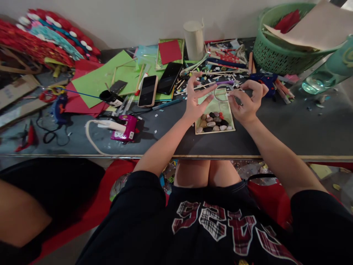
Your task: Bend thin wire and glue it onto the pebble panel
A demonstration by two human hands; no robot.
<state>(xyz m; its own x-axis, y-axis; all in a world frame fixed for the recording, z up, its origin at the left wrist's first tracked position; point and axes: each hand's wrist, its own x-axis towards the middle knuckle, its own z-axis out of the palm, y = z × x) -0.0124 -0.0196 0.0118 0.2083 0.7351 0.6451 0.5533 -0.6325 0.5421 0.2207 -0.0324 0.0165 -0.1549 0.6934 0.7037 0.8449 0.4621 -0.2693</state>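
My right hand (247, 101) is closed, with thumb and forefinger pinching the right side of a thin clear ring (214, 92), which looks like a nearly used-up roll of tape. To its left, my left hand (196, 97) has its fingers spread, the fingertips close to the ring's left side. Whether they touch it I cannot tell. Beneath both hands lies a pale green rectangular panel (227, 110) with a light stick border. Smooth pebbles (211, 124) in black, brown, grey and white cover its lower part, with a small red piece among them.
Two phones (148, 91) lie left of my hands, near a purple power adapter (124, 129) with a white plug. Behind are a white cup (193, 40), scattered sticks and scraps. A green basket (275, 59) and a clear bottle (328, 70) stand right. Another person's arm (22, 213) is at left.
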